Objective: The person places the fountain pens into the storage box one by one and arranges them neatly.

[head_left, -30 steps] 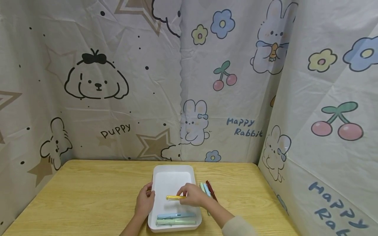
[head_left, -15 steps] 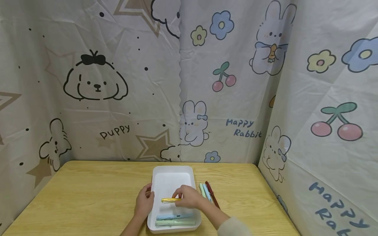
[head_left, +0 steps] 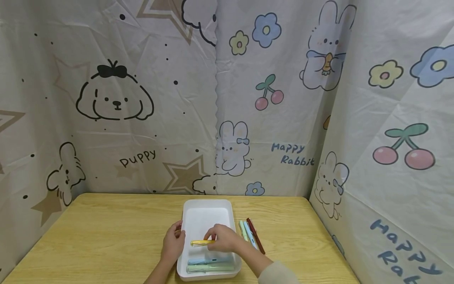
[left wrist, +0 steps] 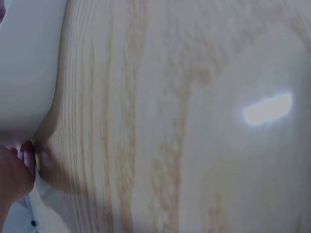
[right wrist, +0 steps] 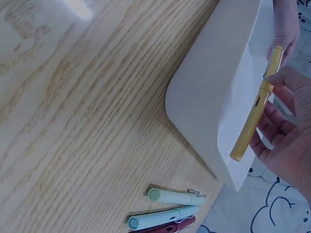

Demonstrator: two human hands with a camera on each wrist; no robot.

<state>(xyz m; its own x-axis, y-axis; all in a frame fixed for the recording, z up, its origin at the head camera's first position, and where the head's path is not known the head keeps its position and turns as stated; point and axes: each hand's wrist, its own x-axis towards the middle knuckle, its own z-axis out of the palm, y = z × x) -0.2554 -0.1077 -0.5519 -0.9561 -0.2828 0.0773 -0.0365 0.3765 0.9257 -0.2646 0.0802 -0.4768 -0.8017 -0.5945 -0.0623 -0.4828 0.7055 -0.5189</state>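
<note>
Head view first: what has the right hand [head_left: 224, 238] got?

"A yellow pen [head_left: 198, 243]. The grip is drawn in on it, thumb and fingers pinching, and the pen lies crosswise above the white tray [head_left: 207, 215]. From the right wrist, its clip end points toward the other hand."

And the left hand [head_left: 173, 241]?

"Touching the tray's left side, fingers bent. Whether that grip pinches the wall, I can't tell."

Anything lying in the tray?

"At the near end, a light blue pen [head_left: 203, 261] with a pale green pen [head_left: 213, 268] just beside it, nearer the person."

And on the counter [head_left: 117, 236]?

"Right of the tray, three more: mint pen [head_left: 243, 228], blue pen [head_left: 250, 235], dark red pen [head_left: 255, 235], side by side."
</note>
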